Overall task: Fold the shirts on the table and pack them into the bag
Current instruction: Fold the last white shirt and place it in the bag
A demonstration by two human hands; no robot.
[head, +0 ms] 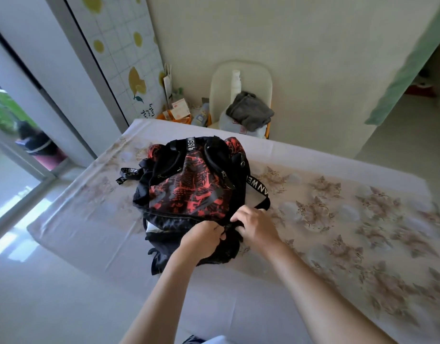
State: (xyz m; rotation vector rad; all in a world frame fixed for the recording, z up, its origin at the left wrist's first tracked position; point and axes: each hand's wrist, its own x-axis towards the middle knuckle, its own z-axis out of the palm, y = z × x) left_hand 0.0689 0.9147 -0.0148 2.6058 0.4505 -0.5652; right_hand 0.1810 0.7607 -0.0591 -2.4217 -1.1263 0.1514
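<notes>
L hand (pixel 204 238) and R hand (pixel 256 227), close together w/ fingers curled, each gripped black fabric at the near end of the bag (pixel 189 187). The bag lay mid-tabletop (pixel 338 219). Beyond: chair (pixel 239 75) w/ grey cloth (pixel 250 111).

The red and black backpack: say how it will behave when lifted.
The backpack is probably floppy: its fabric creases and sags where the left hand and right hand grip its near edge. It bulges, so it is likely filled and may hang heavy. Its loose straps will likely dangle.
</notes>
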